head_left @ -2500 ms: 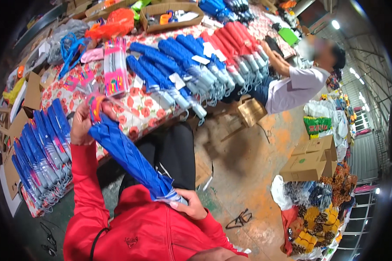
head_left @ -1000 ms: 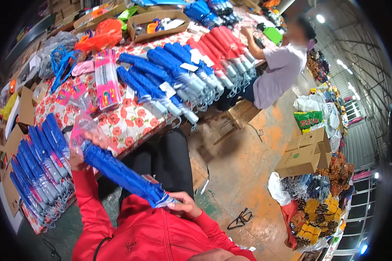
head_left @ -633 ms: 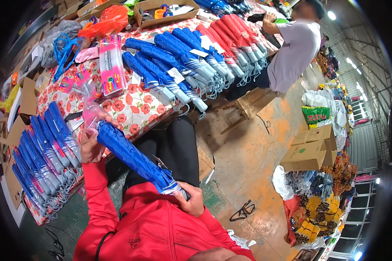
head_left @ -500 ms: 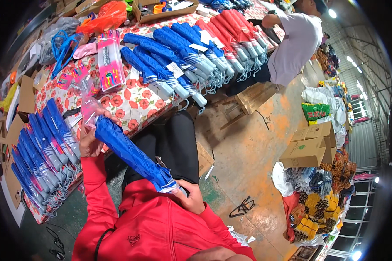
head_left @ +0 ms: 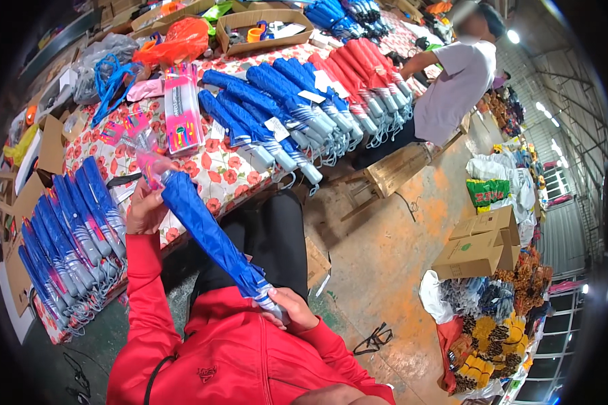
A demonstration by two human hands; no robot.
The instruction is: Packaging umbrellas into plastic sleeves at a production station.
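Observation:
A folded blue umbrella lies slantwise across my lap, its grey handle low and its far end up toward the table. My right hand is wrapped around the handle end. Up at the other end, my left hand grips a clear pink plastic sleeve, whose opening meets the umbrella's tip. How far the tip sits inside is hard to make out. Beside my left hand, several sleeved blue umbrellas lie in a row on the table corner. A stack of flat pink printed sleeves rests further back.
Bare blue umbrellas and red umbrellas are piled along the flowered table. Behind them stands an open carton. A co-worker in a white shirt sits at right, near a wooden bench. Cardboard boxes stand on the floor.
The umbrella's far end has shifted slightly right and its handle end lower. My right hand has slid down around the handle. My left hand stays at the sleeve; the co-worker's arm has moved.

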